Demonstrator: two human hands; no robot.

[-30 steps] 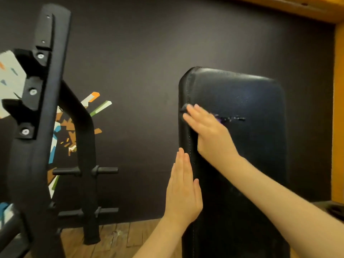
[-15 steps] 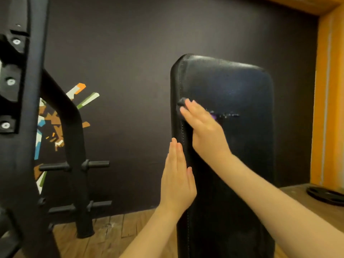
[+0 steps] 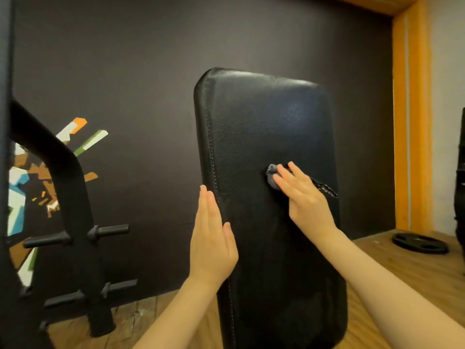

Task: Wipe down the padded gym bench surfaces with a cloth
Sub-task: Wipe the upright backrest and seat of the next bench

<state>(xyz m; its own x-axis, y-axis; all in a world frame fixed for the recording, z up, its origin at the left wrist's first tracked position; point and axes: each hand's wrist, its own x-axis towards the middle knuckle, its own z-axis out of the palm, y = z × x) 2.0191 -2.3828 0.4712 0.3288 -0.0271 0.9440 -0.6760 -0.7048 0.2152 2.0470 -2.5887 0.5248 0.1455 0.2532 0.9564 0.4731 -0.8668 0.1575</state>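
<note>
Head view shows my right hand (image 3: 305,197) now near the right side of the backrest pad (image 3: 266,137), where a second ago it was pressing at the left seam; the stroke has crossed the width of the pad, so I judge this band wiped and the upper part, with its dull sheen, yet to do. My fingers lie straight and flat, pressing the cloth (image 3: 273,177) against the pad rather than curling round it; only a small grey bunched corner pokes out past my fingertips, the rest hidden under my palm. My left hand (image 3: 212,238) is flat too, fingers together, braced against the pad's left edge as before, holding nothing. The pad stands nearly upright, a tall rounded rectangle of black pebbled leatherette with a pale stitched seam down its left border, and a ragged tear (image 3: 324,188) runs out from under my right hand. Left of me is the rack (image 3: 68,172), matte black tube with stubby pegs, and a weight plate (image 3: 420,243) lies on the wooden floor (image 3: 392,268) at right.
</note>
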